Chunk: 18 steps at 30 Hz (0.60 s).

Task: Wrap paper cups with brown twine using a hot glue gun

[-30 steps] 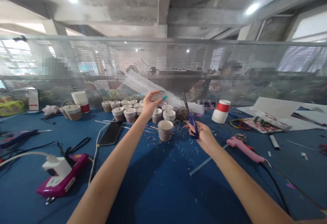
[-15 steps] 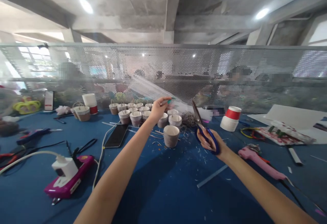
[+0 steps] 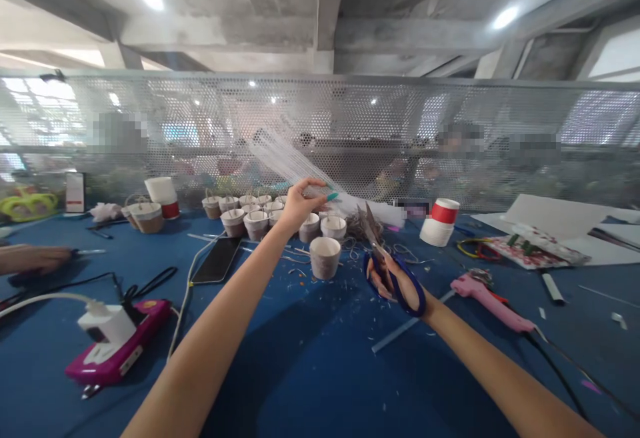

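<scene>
With left hand [image 3: 299, 203] pinching mesh sheet [image 3: 283, 160] above the cup [image 3: 325, 257] and right hand [image 3: 393, 279] clamped on scissors [image 3: 374, 237] right of it, blades slightly apart, we'd hold mesh taut.

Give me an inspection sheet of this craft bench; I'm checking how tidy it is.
Surface: blue table, strewn with small white scraps.
Job's things: white mesh sheet held up; blue-handled scissors, blades slightly apart.
Clutter: paper cups, phone, pink glue gun, red-and-white cup stack.
Grippers: left hand pinches the mesh sheet; right hand grips the scissors.
Cables: white charger on magenta power strip; black cords beside it.
Surroundings: perforated metal screen; another person's hand at far left.
</scene>
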Tool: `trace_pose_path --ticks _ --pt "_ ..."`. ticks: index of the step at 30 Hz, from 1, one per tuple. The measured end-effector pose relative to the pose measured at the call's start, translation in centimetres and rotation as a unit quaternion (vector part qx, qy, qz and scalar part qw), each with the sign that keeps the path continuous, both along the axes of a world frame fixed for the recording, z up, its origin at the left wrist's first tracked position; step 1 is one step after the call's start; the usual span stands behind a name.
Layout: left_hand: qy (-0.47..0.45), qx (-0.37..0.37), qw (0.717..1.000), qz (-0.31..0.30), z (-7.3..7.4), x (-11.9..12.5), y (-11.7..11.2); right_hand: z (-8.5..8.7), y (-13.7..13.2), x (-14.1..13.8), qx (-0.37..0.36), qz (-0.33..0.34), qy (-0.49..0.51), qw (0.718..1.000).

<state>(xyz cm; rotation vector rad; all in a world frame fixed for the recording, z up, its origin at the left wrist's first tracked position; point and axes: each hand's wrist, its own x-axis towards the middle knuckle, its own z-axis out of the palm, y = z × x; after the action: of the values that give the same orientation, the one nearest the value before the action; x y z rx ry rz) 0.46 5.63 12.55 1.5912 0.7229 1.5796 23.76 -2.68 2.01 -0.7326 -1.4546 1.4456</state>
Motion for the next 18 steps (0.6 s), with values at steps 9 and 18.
trace_pose_path --ticks 9,18 --pt "0.006 0.01 1.0 -0.004 0.5 0.1 -0.6 1.0 -1.6 -0.8 -0.003 0.001 -0.045 0.999" --pt "0.064 0.044 0.996 -0.035 1.9 -1.6 -1.0 1.2 -1.6 -0.5 0.005 -0.012 -0.072 0.997"
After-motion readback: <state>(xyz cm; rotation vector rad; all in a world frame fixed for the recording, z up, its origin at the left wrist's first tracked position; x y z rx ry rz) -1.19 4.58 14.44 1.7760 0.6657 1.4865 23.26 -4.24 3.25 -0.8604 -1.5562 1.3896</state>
